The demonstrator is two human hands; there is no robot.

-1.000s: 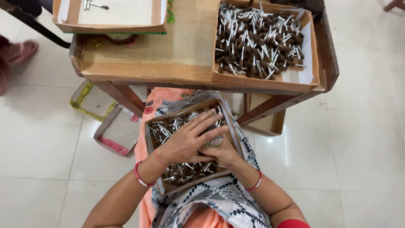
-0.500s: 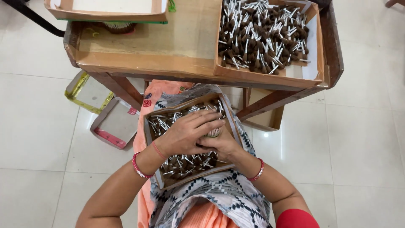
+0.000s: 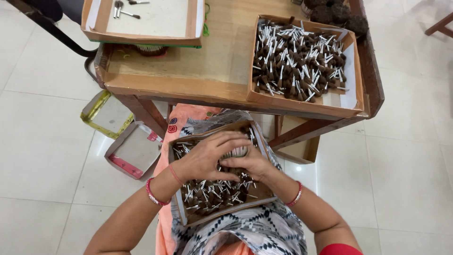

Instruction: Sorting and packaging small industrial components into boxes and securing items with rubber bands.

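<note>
Your left hand (image 3: 205,158) and right hand (image 3: 252,163) are bare; red and pink bangles ring both wrists, and a red sleeve covers your right upper arm.

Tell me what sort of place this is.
Probably a small hand-assembly workshop. Cardboard trays full of small brown pieces with white stems, one on the wooden table, one on the lap under the left hand and right hand; white tiled floor.
</note>
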